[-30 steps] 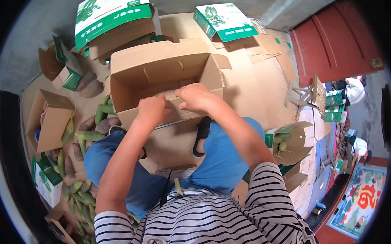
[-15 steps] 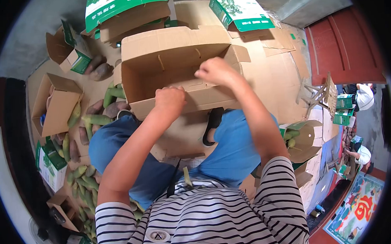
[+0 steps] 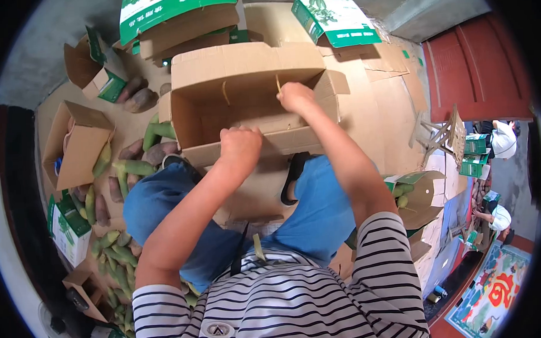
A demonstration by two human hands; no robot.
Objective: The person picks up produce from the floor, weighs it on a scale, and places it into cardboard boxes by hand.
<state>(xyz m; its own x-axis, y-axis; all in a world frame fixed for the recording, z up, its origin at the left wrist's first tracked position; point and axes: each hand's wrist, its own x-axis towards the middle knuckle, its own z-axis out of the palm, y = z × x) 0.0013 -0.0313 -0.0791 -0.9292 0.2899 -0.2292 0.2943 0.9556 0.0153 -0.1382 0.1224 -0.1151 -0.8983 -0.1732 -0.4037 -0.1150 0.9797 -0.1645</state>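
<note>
An open brown cardboard box [image 3: 249, 58] stands in front of my knees, its long far flap raised and its inside bare. My left hand [image 3: 241, 143] is closed over the box's near edge. Over the right part of the box, my right hand [image 3: 296, 97] is closed in a pinch at the lower end of a thin yellowish cord [image 3: 278, 83] on the far inner wall. Another such cord [image 3: 225, 93] hangs on that wall further left, untouched.
Purple and green vegetables [image 3: 133, 167] lie on the cardboard-covered floor at left, among smaller boxes [image 3: 79, 146]. Green-and-white boxes [image 3: 337, 17] stand beyond. A wooden stool [image 3: 445, 136] and an open box of green produce [image 3: 423, 196] are at right. Two people [image 3: 503, 140] are at far right.
My right hand has moved slightly and now meets the right cord on the far wall. My left hand stays on the near edge, and the box appears slightly lower in view.
</note>
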